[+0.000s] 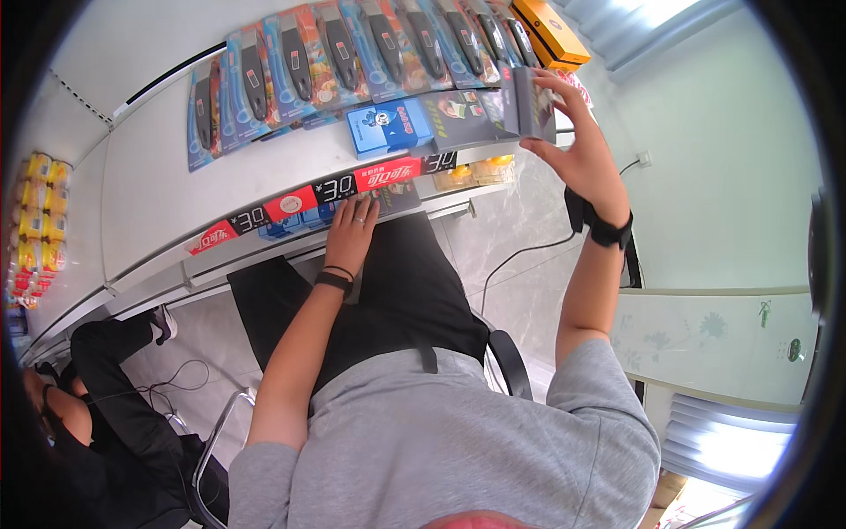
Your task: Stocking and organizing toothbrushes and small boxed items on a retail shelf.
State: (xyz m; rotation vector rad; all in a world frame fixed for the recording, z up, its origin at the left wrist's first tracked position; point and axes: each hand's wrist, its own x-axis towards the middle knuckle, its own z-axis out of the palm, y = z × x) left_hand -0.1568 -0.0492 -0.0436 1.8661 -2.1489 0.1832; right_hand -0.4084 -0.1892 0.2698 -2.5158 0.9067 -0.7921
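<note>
My right hand (585, 145) grips a dark grey cardboard box (524, 102) at the right end of the upper shelf, thumb at its near end and fingers at its far end. Flat dark grey boxes (459, 119) printed with food pictures lie left of it, beside a blue box (388, 127) with a cartoon drop. At the shelf front, my left hand (350, 231) lies palm down, wearing a ring, its fingers slightly apart. Its fingertips are by the lower edge of the price strip (337, 187), near blue boxes (310, 217) on the lower shelf.
Carded black-handled tools (295, 63) line the back of the white shelf (158, 165). An orange box (552, 33) stands at the far right. Yellow-wrapped packs (39, 218) are at left. A seated person (112, 410) is at lower left, near a metal-framed chair (215, 430). A black cable (515, 254) crosses the floor.
</note>
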